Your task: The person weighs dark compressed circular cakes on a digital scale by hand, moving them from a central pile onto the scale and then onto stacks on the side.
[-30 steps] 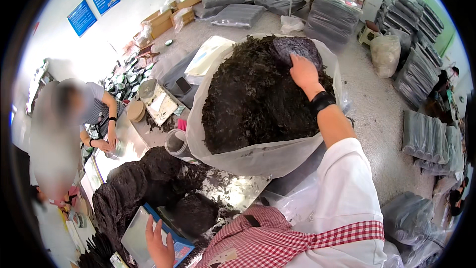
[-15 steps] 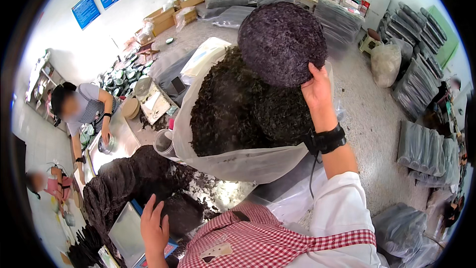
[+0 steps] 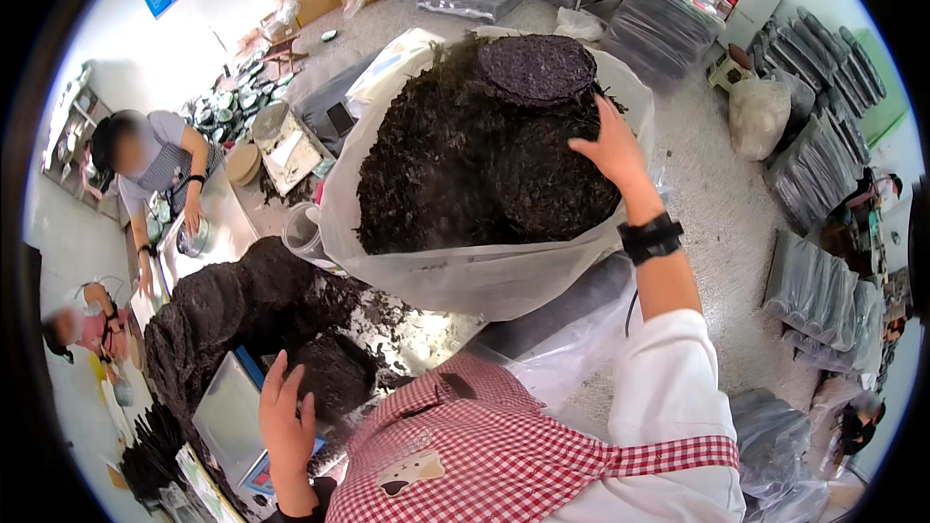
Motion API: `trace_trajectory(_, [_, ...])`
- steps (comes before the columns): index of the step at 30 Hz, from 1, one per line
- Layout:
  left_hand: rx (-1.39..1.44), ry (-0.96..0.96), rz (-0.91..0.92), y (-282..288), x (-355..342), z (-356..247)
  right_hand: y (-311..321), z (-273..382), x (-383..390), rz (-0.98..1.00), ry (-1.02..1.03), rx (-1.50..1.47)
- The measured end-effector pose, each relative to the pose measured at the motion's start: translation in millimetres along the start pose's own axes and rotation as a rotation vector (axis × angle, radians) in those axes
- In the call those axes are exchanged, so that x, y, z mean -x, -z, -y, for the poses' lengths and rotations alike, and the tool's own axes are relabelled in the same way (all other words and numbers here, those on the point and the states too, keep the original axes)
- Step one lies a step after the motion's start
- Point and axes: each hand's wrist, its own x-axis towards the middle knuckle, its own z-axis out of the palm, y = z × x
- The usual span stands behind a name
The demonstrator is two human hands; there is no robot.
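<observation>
A large white plastic bag [image 3: 455, 276] stands open in front of me, filled with loose dark dried seaweed [image 3: 426, 165]. At the far side of the bag is a round, dark purple seaweed cake [image 3: 538, 71], and another round cake [image 3: 557, 184] sits nearer in the heap. My right hand [image 3: 620, 150] is over the bag's right side, fingers spread and empty, its fingertips close to the far cake's edge; whether they touch cannot be told. My left hand [image 3: 286, 416] hovers with fingers apart beside a blue-framed scale with a metal plate [image 3: 231, 416], holding nothing.
Stacked dark seaweed cakes [image 3: 208, 320] line the table's left side, with crumbs on the metal tabletop [image 3: 412, 334]. A clear plastic jug [image 3: 303, 230] stands against the bag. Across the table a co-worker [image 3: 160, 169] handles a round container. Plastic-wrapped bundles [image 3: 819, 286] lie at right.
My right hand has let go of the round seaweed cake, which now appears farther away at the bag's far side. My left hand stays open by the scale. The view has shifted slightly.
</observation>
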Motion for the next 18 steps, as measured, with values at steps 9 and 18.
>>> trace_trajectory(9, [-0.058,-0.041,0.088,-12,-13,-10,-3,-31,58,0.1,-0.401,-0.696])
trace_trajectory(18, [0.776,-0.022,0.327,-21,-66,-43,51,94,80,-0.054,0.081,-0.575])
